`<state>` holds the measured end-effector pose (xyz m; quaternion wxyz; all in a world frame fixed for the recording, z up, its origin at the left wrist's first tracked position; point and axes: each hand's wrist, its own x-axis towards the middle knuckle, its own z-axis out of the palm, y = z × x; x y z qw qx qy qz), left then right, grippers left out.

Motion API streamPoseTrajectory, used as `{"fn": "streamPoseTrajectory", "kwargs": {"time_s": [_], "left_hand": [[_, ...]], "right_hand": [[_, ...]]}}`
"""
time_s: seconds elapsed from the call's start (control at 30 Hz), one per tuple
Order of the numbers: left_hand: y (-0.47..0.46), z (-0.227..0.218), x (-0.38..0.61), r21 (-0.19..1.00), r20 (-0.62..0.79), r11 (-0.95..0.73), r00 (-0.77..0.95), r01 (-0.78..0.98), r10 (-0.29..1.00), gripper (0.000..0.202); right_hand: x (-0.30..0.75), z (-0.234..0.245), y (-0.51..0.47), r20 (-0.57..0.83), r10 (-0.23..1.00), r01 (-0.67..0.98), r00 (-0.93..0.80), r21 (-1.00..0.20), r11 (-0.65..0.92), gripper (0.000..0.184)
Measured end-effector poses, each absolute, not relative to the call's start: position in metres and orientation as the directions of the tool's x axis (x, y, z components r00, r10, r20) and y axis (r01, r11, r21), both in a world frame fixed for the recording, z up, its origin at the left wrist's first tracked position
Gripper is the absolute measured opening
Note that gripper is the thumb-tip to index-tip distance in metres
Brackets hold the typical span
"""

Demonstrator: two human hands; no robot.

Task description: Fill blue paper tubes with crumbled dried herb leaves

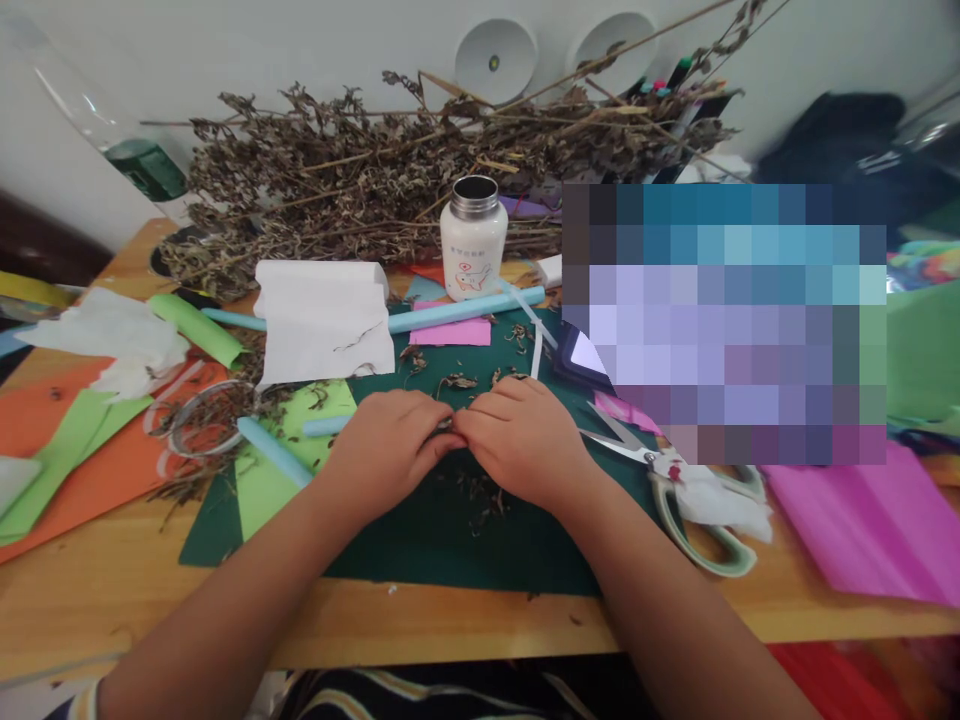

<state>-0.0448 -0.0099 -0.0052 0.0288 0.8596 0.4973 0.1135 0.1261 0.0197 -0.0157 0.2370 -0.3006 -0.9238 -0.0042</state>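
Observation:
My left hand [390, 445] and my right hand [521, 440] rest knuckle to knuckle on the dark green cutting mat [465, 545]. Both are closed in a pinch that meets at the middle, on a small dried twig [444, 426] that barely shows between the fingertips. Crumbs of dried plant [480, 500] lie scattered on the mat around and under the hands. A light blue paper roll [326, 426] pokes out from behind my left hand.
A heap of dried branches [390, 180] fills the back of the wooden table [450, 625]. A white bottle [472, 240], white folded paper [322, 320], long blue tube [465, 310], scissors [690, 500], glass jar [199, 420], and green, orange and pink sheets surround the mat.

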Motion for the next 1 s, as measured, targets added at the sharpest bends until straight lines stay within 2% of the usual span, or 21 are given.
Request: {"fn": "streamPoseTrajectory", "kwargs": {"time_s": [0.1,0.17,0.27,0.33,0.4,0.5,0.57,0.67,0.73,0.83,1.0], "left_hand": [[-0.010,-0.002,-0.043,0.285,0.009,-0.516,0.536,0.808,0.844,0.037],[-0.011,0.001,-0.044,0.483,-0.049,-0.477,0.567,0.734,0.822,0.038],[-0.012,0.003,-0.052,0.803,-0.166,-0.218,0.559,0.555,0.813,0.036],[-0.011,0.003,-0.063,0.916,-0.200,-0.009,0.478,0.400,0.855,0.036],[-0.009,0.001,-0.076,0.964,-0.175,0.088,0.351,0.250,0.920,0.036],[-0.007,0.001,-0.085,0.963,-0.134,0.066,0.253,0.261,0.958,0.035],[-0.008,0.002,-0.078,0.914,-0.131,-0.008,0.314,0.406,0.940,0.035],[-0.012,0.004,-0.056,0.775,-0.128,-0.232,0.506,0.588,0.853,0.028],[-0.015,0.004,-0.044,0.730,-0.112,-0.338,0.592,0.594,0.798,0.024],[-0.019,0.002,-0.035,0.702,-0.100,-0.367,0.595,0.610,0.798,0.021],[-0.022,0.000,-0.036,0.687,-0.060,-0.416,0.617,0.596,0.784,0.041]], "right_hand": [[0.127,-0.012,0.016,0.426,0.463,0.481,-0.777,-0.073,0.874,0.016],[0.129,-0.009,0.015,0.415,0.394,0.411,-0.820,-0.052,0.910,0.015],[0.139,-0.005,0.018,0.435,0.347,0.370,-0.831,-0.032,0.928,0.015],[0.152,-0.004,0.025,0.477,0.357,0.394,-0.803,-0.024,0.919,0.019],[0.167,-0.003,0.033,0.540,0.393,0.450,-0.744,-0.030,0.893,0.021],[0.182,-0.001,0.040,0.593,0.467,0.542,-0.656,-0.062,0.838,0.019],[0.184,0.000,0.041,0.598,0.483,0.551,-0.639,-0.082,0.831,0.018],[0.180,0.000,0.039,0.578,0.504,0.550,-0.642,-0.111,0.828,0.019],[0.177,-0.001,0.038,0.566,0.521,0.559,-0.638,-0.124,0.820,0.019],[0.176,-0.003,0.037,0.547,0.546,0.569,-0.634,-0.148,0.809,0.020],[0.176,-0.002,0.037,0.505,0.565,0.570,-0.653,-0.164,0.805,0.022]]}}
